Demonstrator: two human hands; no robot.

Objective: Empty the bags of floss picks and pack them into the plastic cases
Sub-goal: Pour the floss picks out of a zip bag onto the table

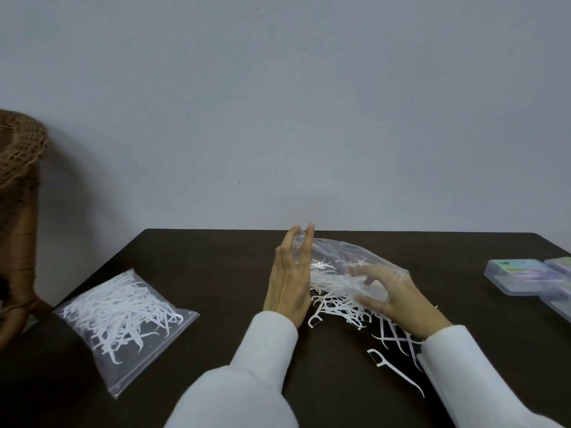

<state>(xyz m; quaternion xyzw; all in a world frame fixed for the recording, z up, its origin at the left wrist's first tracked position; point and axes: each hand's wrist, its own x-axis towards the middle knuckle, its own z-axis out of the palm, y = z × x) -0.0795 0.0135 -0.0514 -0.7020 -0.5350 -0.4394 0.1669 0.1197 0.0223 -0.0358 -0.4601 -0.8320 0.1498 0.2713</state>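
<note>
So the clear bag (346, 267) in the middle is the one being emptied right now, held up off the tabletop (216, 273) and tipped so its mouth points down toward the person, which is why the floss picks (340, 307) are spilling into a loose heap right under it. The left hand (289, 282) stands edge-on at the bag's far-left end, fingers (304, 242) mostly straight and close together, tips touching the plastic, looks like it's propping up the closed end so gravity does the work. The right hand (389, 291) is under or inside the plastic on the other side, fingers spread and loosely curled; honestly the film blurs it enough that I can't tell if it's pinching the bag or just raking picks out. A few stray picks have slid nearer the right sleeve (463, 366), and one lies by itself (398, 373) closer to the front edge. A good clump is still inside the bag, so I'd say this step is maybe halfway. The second bag (123, 319) sits flat and full off to the left, well apart, presumably waiting its turn. The plastic cases (522, 278) are parked at the far right edge, lids apparently down, out of the spill zone. There's also something brown and woven (21, 143) at the left edge of the view.
</note>
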